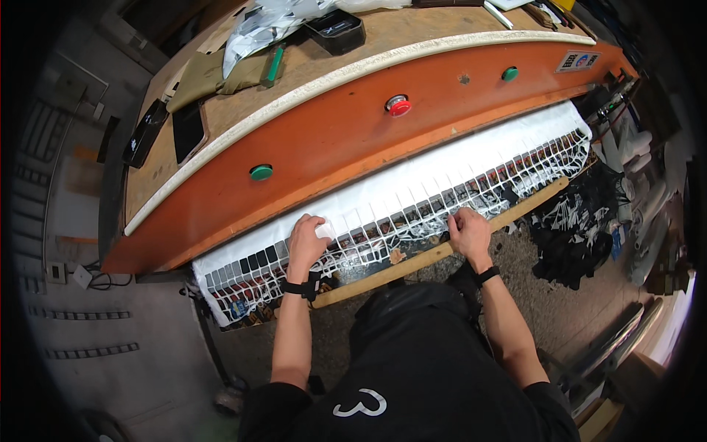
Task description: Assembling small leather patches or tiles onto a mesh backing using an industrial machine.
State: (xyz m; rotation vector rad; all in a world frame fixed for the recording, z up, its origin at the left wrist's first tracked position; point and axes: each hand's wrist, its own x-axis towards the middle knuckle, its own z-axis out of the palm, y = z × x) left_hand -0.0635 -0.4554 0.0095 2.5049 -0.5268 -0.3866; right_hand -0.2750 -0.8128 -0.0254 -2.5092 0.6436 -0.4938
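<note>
A long white sheet (pixel 335 193) lies along the front of an orange machine, with a row of grey and black rectangles near its front edge. That edge is cut into a grid of thin white strips (pixel 366 250). My left hand (pixel 304 244) is closed over the sheet left of its middle, fingers curled around a small white piece (pixel 325 230). Farther right, my right hand (pixel 470 234) is closed with its fingertips together at the strips; what they pinch is hidden. Each wrist wears a black band.
The orange panel carries two green buttons (pixel 261 172) and a red button (pixel 398 107). A wooden bar (pixel 383 274) runs in front of the strips. Above are a phone (pixel 190 132), a black tray (pixel 337 33) and a green-handled tool (pixel 275 65). Dark scraps (pixel 571 236) lie at right.
</note>
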